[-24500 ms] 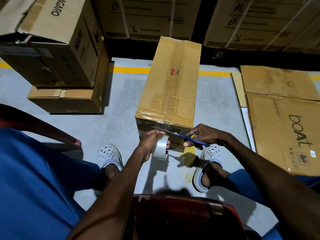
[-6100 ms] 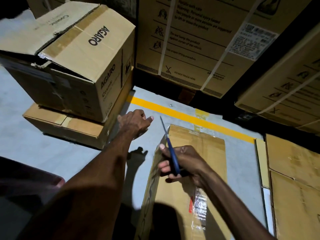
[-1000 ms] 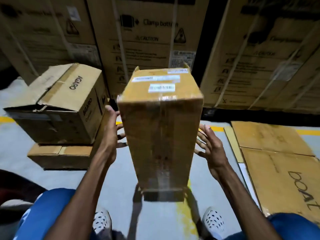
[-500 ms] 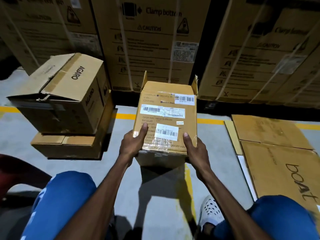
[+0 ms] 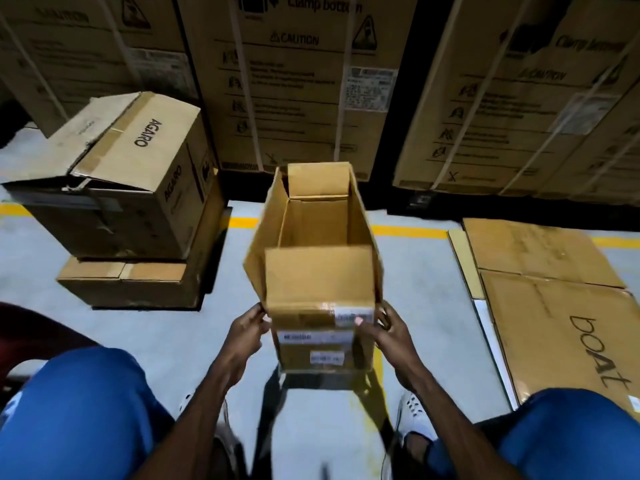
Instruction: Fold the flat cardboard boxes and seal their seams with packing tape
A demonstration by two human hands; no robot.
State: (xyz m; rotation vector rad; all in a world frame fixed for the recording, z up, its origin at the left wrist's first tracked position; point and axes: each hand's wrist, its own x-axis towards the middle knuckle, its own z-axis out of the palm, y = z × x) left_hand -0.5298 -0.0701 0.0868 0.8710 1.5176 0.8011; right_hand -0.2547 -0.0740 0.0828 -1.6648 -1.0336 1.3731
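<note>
Standing open-side up on the floor, the box (image 5: 313, 271) stretches away from the person, left hand (image 5: 250, 330) and right hand (image 5: 387, 330) clamped on its near corners.

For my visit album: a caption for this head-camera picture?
Seated person's left hand and right hand steady an open-topped cardboard box.
</note>
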